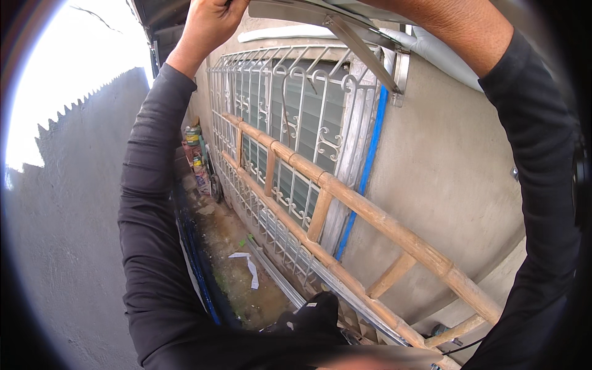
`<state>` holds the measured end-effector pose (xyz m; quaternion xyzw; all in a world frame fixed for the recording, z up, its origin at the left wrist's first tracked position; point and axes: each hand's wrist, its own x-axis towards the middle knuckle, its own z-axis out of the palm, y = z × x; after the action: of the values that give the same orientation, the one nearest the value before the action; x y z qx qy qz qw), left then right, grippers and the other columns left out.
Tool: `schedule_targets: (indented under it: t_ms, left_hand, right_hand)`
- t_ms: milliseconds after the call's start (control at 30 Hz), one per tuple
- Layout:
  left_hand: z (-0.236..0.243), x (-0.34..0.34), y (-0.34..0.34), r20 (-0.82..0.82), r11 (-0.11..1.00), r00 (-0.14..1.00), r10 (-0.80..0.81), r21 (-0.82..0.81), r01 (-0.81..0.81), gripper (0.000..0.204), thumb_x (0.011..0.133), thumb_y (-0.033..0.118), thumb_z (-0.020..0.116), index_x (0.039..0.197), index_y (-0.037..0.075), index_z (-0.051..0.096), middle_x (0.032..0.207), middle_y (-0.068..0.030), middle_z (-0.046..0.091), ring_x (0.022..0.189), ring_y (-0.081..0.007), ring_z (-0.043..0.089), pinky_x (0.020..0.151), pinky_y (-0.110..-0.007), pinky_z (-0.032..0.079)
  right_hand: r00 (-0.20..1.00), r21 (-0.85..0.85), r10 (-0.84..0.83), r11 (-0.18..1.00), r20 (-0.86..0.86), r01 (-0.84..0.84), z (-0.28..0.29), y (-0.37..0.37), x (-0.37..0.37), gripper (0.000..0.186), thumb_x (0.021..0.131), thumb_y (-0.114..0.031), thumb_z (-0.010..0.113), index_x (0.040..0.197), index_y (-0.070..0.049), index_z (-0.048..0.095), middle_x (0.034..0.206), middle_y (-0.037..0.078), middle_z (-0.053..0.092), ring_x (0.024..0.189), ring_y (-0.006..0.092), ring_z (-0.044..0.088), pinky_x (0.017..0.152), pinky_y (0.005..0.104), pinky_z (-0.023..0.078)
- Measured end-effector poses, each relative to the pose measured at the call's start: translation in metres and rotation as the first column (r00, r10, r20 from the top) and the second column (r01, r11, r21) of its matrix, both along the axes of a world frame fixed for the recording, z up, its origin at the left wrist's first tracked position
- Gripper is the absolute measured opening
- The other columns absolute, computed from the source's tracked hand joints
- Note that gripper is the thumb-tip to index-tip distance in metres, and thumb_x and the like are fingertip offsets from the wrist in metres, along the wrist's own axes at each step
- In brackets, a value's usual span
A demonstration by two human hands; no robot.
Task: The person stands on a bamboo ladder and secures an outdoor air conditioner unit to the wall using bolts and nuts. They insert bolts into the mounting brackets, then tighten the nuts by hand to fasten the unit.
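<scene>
Metal strip (285, 12) flanks left hand (213, 22); distant labels (193, 137) blur.

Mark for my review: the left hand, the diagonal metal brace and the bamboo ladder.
Left hand (211, 26): head view, on the back of the hand.
Diagonal metal brace (363, 54): head view, mid-length.
Bamboo ladder (354, 198): head view, on the upper rail.

Both arms are raised in dark long sleeves. The left arm (151, 179) stands nearly upright, its wrist (185, 58) bare, the left hand (214, 23) curled at the upper edge. The right arm (535, 135) bends inward, its bare forearm (459, 31) slanting out of view.
</scene>
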<state>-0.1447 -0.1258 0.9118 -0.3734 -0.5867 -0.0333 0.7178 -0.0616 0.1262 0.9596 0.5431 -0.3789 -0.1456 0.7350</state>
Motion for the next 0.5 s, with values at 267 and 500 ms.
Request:
schedule_targets:
  t_ms: [267,500]
  left_hand:
    - [0.002,0.013,0.005,0.03,0.999,0.999,-0.033,-0.03,0.034,0.01,0.094,0.007,0.07,0.104,0.003,0.071,0.083,-0.0141,0.063,0.075,-0.0311,0.064,0.069,-0.038,0.05]
    - [0.012,0.008,0.002,-0.013,0.999,0.999,0.031,-0.043,-0.032,0.011,0.092,0.01,0.073,0.101,0.004,0.074,0.084,-0.0132,0.066,0.077,-0.0317,0.065,0.069,-0.039,0.052]
  right_hand:
    - [0.937,-0.006,0.014,1.0,0.349,-0.012,-0.021,-0.002,0.03,0.012,0.088,-0.002,0.053,0.078,0.003,0.056,0.066,0.024,0.059,0.062,0.0376,0.063,0.058,0.0473,0.048]
    - [0.392,-0.004,-0.183,0.903,0.901,0.429,-0.067,0.032,-0.03,0.025,0.093,-0.009,0.054,0.112,-0.002,0.07,0.086,0.005,0.064,0.08,0.0165,0.059,0.07,0.0302,0.044]
